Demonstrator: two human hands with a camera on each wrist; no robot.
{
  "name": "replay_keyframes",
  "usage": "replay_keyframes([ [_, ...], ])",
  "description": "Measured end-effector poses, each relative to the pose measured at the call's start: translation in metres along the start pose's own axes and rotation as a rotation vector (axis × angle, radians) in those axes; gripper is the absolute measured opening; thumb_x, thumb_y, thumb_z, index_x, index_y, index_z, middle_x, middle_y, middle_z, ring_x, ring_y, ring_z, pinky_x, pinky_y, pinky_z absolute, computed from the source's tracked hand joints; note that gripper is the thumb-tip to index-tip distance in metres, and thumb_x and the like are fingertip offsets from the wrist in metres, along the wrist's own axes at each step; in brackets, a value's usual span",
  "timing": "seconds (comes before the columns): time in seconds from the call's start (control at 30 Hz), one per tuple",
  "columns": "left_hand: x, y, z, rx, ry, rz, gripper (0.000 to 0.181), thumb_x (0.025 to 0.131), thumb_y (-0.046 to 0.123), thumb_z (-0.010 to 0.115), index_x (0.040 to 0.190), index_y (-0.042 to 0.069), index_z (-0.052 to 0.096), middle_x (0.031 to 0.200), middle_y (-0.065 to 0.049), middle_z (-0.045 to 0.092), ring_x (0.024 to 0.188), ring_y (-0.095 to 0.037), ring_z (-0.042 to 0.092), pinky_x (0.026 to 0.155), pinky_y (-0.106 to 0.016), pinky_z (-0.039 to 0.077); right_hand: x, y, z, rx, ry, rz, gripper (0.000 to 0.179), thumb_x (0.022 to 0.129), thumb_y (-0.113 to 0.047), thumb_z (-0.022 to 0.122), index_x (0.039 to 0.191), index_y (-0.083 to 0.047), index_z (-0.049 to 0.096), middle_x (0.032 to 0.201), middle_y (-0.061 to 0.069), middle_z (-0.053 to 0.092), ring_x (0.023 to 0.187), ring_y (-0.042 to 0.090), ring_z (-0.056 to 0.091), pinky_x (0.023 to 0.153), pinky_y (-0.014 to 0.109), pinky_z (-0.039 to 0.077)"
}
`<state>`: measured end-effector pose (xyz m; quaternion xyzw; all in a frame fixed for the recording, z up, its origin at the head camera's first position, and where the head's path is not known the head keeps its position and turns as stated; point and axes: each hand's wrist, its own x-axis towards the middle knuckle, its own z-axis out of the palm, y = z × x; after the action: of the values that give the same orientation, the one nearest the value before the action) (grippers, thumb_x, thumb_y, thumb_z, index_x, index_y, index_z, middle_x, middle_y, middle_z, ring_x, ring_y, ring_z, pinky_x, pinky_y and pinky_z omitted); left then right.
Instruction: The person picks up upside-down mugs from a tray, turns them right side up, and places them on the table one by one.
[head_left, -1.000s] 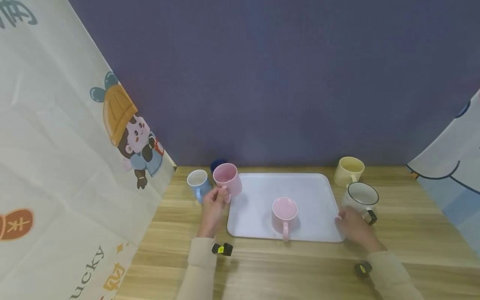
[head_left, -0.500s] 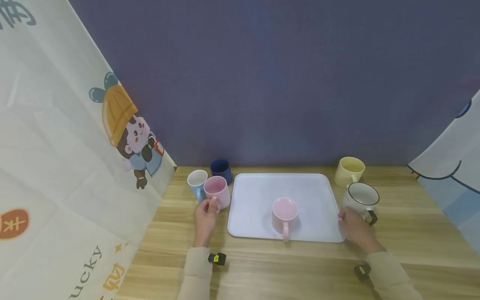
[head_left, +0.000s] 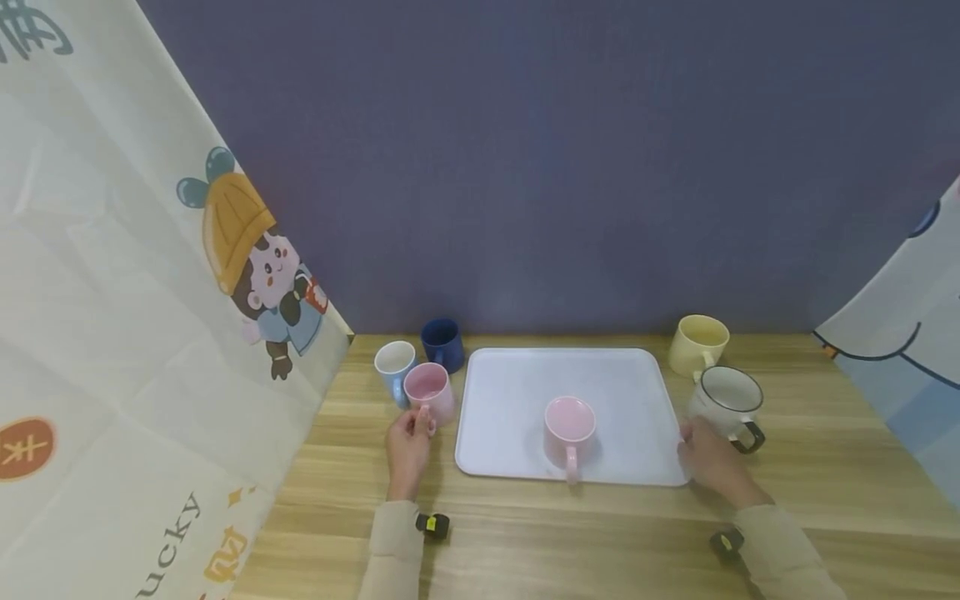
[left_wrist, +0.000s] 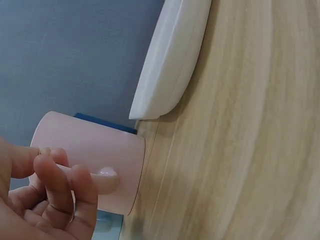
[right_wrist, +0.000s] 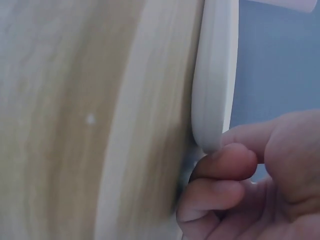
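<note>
My left hand (head_left: 408,450) pinches the handle of a pink mug (head_left: 431,392), which stands upright on the table left of the tray. In the left wrist view the curled fingers (left_wrist: 55,187) and thumb close round that handle. A white tray (head_left: 517,367) lies in the middle, with another pink mug (head_left: 568,429) near its front edge. At the tray's front right corner my right hand (head_left: 716,467) grips the rim; the right wrist view has the thumb and curled fingers (right_wrist: 225,162) at the tray's edge. Just behind that hand is a white mug (head_left: 723,400) with a black rim.
Close beside the held mug stand a light blue mug (head_left: 393,362) and a dark blue mug (head_left: 442,343). A yellow mug (head_left: 697,346) stands behind the white one. A dark wall (head_left: 525,167) borders the table's back, and printed cloths (head_left: 112,250) hang at both sides.
My left hand has carried the pink mug left and toward me, from over the tray's left edge to the table, uncovering the dark blue mug. The white mug has shifted slightly right.
</note>
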<state>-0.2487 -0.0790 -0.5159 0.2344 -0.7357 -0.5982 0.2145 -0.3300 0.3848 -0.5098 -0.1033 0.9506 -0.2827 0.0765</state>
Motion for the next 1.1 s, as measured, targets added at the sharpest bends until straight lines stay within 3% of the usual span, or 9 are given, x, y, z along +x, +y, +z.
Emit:
replay_keyframes([
  [0.17,0.0,-0.001,0.001,0.027,0.011,-0.017,0.026,0.104,0.021,0.06,0.09,0.0,0.068,0.085,-0.01,0.067,0.07,-0.012,0.054,0.059,-0.021,0.047,0.0,0.002,0.0,0.005,0.001,0.011,0.031,0.094,-0.008,0.048,0.116,0.014,0.047,0.107,0.035,0.061,0.095,0.046,0.062,0.081,0.059,0.052],
  [0.43,0.001,-0.001,0.0,0.049,0.01,-0.012,0.031,0.104,0.026,0.06,0.089,0.0,0.068,0.082,-0.01,0.067,0.066,-0.017,0.056,0.055,-0.022,0.046,0.001,0.004,0.001,-0.001,-0.036,0.038,0.05,0.098,-0.013,0.047,0.136,0.018,0.034,0.135,0.046,0.046,0.122,0.065,0.047,0.099,0.07,0.043],
  [0.6,0.0,-0.001,0.0,0.051,0.019,-0.001,0.031,0.104,0.026,0.06,0.089,-0.001,0.068,0.08,-0.013,0.066,0.061,-0.015,0.055,0.053,-0.023,0.046,0.0,0.002,-0.003,-0.001,-0.056,0.045,0.057,0.101,-0.014,0.045,0.142,0.02,0.027,0.135,0.047,0.045,0.124,0.064,0.047,0.1,0.071,0.042],
  [0.7,-0.001,-0.001,0.004,0.066,0.063,0.016,0.029,0.104,0.025,0.061,0.094,-0.001,0.068,0.084,-0.015,0.068,0.064,-0.012,0.055,0.056,-0.021,0.046,-0.001,0.001,-0.004,0.006,-0.063,0.042,0.057,0.102,-0.014,0.045,0.142,0.021,0.025,0.134,0.048,0.045,0.124,0.064,0.047,0.102,0.071,0.041],
  [0.8,-0.005,-0.001,0.01,0.074,0.164,0.067,0.023,0.101,0.021,0.064,0.103,-0.002,0.065,0.092,-0.016,0.068,0.072,-0.015,0.057,0.062,-0.022,0.047,-0.002,0.0,-0.005,0.011,-0.063,0.04,0.057,0.102,-0.014,0.045,0.142,0.022,0.025,0.134,0.048,0.045,0.124,0.064,0.046,0.102,0.072,0.041],
  [0.93,-0.018,0.006,0.023,0.094,0.308,0.206,0.019,0.096,0.006,0.067,0.11,-0.005,0.058,0.101,-0.02,0.061,0.086,-0.024,0.057,0.076,-0.031,0.045,-0.003,-0.001,-0.005,0.008,-0.06,0.026,0.057,0.101,-0.014,0.045,0.141,0.022,0.026,0.132,0.048,0.046,0.123,0.064,0.048,0.101,0.071,0.042],
  [1.0,-0.027,0.012,0.031,0.112,0.3,0.276,0.017,0.093,0.001,0.067,0.108,-0.004,0.059,0.097,-0.019,0.06,0.084,-0.025,0.055,0.075,-0.033,0.044,-0.003,-0.001,-0.004,0.009,-0.065,0.026,0.057,0.101,-0.014,0.044,0.142,0.022,0.026,0.132,0.048,0.047,0.123,0.064,0.048,0.1,0.071,0.042],
  [1.1,-0.042,0.02,0.045,0.127,0.147,0.359,0.007,0.092,0.001,0.067,0.099,0.001,0.064,0.088,-0.012,0.064,0.077,-0.017,0.056,0.07,-0.028,0.045,-0.003,-0.001,-0.004,0.019,-0.078,0.038,0.057,0.101,-0.014,0.043,0.143,0.021,0.025,0.135,0.047,0.045,0.123,0.063,0.048,0.1,0.071,0.042],
])
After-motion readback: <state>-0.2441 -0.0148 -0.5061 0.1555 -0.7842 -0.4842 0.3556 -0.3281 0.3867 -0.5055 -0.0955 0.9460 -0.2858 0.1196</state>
